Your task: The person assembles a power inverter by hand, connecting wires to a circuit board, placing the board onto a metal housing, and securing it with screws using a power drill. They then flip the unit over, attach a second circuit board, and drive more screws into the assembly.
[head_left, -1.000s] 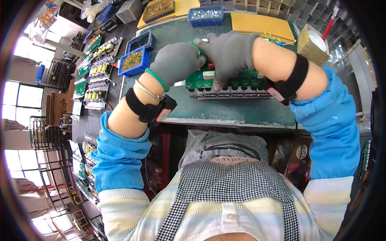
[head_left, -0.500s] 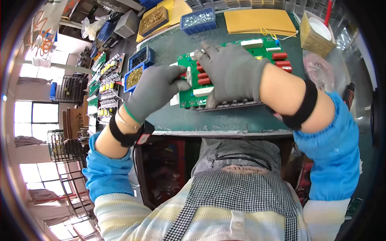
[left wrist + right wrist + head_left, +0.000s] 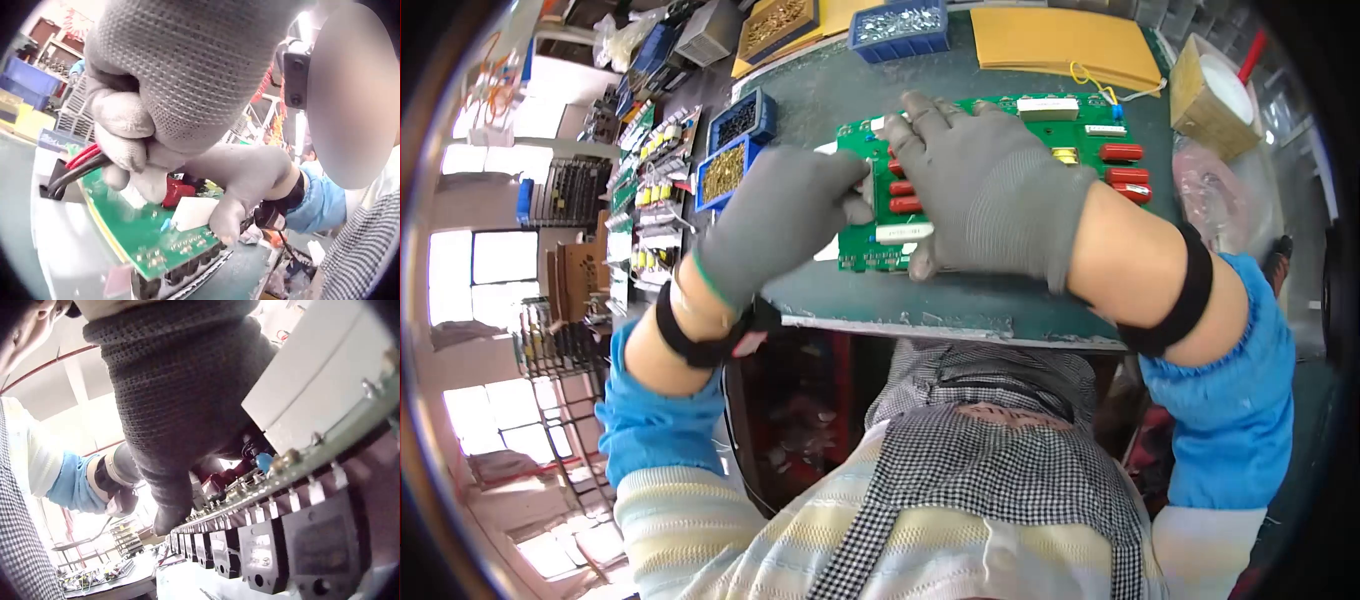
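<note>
A green circuit board [image 3: 853, 258] lies on the bench with red capacitors [image 3: 1122, 152] and white blocks [image 3: 903, 234] on it. My gloved left hand [image 3: 775, 215] is at its left edge, fingertips beside a pale connector [image 3: 868, 185]. In the left wrist view, the curled fingers pinch red and black wires [image 3: 84, 164]; the wire ends are hidden by the glove. My gloved right hand [image 3: 1000, 185] rests spread across the middle of the board, its thumb at the near edge. Black transistors [image 3: 262, 550] line that edge in the right wrist view.
Blue bins of brass-coloured [image 3: 725, 172] and black parts [image 3: 742, 120] stand left of the board. Behind it are a blue bin of silver parts [image 3: 898, 32] and yellow envelopes [image 3: 1065, 45]. A wooden box [image 3: 1212, 95] stands at the back right. More boards [image 3: 662, 185] line the left.
My left hand has come from the board's far left corner nearer to me, along the left edge. My right hand stays on the board, more flatly spread. The head view has shifted.
</note>
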Tool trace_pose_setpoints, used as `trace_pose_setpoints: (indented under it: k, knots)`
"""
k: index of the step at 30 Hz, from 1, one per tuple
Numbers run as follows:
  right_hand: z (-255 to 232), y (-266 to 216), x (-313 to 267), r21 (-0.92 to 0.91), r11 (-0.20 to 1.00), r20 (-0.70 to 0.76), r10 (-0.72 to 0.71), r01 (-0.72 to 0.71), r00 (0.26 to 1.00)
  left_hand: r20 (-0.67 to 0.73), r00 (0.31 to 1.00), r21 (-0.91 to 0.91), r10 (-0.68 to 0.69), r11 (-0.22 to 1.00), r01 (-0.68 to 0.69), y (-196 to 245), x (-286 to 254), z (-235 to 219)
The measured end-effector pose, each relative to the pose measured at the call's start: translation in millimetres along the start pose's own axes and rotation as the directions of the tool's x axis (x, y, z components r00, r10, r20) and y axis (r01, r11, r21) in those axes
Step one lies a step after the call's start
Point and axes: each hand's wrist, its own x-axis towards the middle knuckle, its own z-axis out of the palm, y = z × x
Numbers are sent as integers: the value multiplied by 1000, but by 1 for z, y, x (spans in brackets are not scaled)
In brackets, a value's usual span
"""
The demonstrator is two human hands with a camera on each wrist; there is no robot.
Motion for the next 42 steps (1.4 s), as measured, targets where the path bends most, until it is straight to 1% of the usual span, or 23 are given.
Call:
trace_pose_setpoints:
  k: [1, 2, 4, 6, 7, 10, 14, 15, 17, 19, 21, 24, 25, 28, 29, 31, 32, 34, 36, 37, 40, 41, 42]
  knots:
    - [1, 2, 2, -1, 1000, -9, -26, 26, 1000, -40, 999, -41, 34, 999, -35, -5, -1, -1]
    - [-7, -1, 1, -2, 1000, 30, -5, 5, 1000, -29, 999, -63, 14, 998, -16, -3, -1, -3]
    - [-10, -1, 1, -29, 999, 67, -19, 21, 998, 0, 1000, -122, -27, 992, 27, -6, -7, -3]
    - [-16, -4, 3, -76, 997, 110, 4, 5, 994, -64, 997, -85, 42, 995, -47, -5, -18, -5]
    - [-17, -5, 2, -79, 997, 147, 22, -10, 989, -162, 987, -111, -6, 994, -12, -7, -22, 0]
    - [-17, -4, 1, -83, 996, 135, -1, 13, 991, -93, 995, -90, 41, 995, -50, -11, -17, 1]
    - [-12, -4, 1, -60, 998, 99, -2, 8, 995, -35, 999, -155, -39, 987, 33, -10, -11, 0]
    - [-18, -5, 2, -9, 1000, 169, 10, -8, 986, -25, 999, -110, -27, 994, 24, -10, -10, 1]
    - [-17, -3, 3, -15, 1000, 157, 10, -8, 987, -14, 1000, -21, 8, 1000, -8, -8, -5, -2]
    - [-8, -2, 4, -37, 999, 106, 11, -8, 994, 66, 998, -20, -16, 1000, 17, -7, 3, -8]
    - [-11, -3, 4, -15, 1000, 158, 16, -14, 987, 86, 995, 10, -41, 999, 40, -5, 6, -9]
    - [-19, 0, 3, -17, 1000, 143, -13, 16, 990, -49, 999, -160, -22, 987, 14, -12, -4, 1]
    - [-16, -1, 3, -13, 999, 126, -36, 38, 991, -14, 999, -236, -41, 971, 36, -16, -8, 1]
    - [-17, -6, 1, -79, 997, 107, 5, 3, 994, -253, 967, -128, -9, 991, -25, -10, -31, 13]
    - [-27, -8, 1, -59, 998, 159, 5, 4, 987, -333, 926, -350, -176, 935, 52, -9, -44, 18]
    - [-23, -5, 2, -76, 996, 103, -30, 38, 994, -429, 813, -556, -393, 824, 105, -23, -67, 23]
    - [-17, -4, 1, -72, 996, 84, -52, 59, 995, -439, 743, -654, -506, 747, 123, -29, -83, 30]
    - [-14, -8, 0, -61, 997, 78, -48, 53, 996, -313, 732, -788, -605, 596, 157, -45, -107, 61]
    - [-18, -8, 1, -81, 996, 95, -27, 35, 995, -195, 718, -891, -668, 426, 155, -56, -115, 88]
    - [-16, -7, 2, -97, 995, 112, -6, 17, 994, -185, 719, -907, -670, 399, 138, -55, -113, 95]
    - [-17, -11, 3, -124, 992, 98, -8, 20, 995, -239, 769, -902, -593, 428, 49, -55, -94, 96]
    - [-21, -11, 5, -54, 997, 109, -41, 47, 993, -307, 751, -851, -585, 522, 59, -54, -89, 92]
    - [-22, -7, 9, 108, 987, 119, -133, 120, 984, -382, 751, -792, -538, 609, 33, -54, -79, 89]
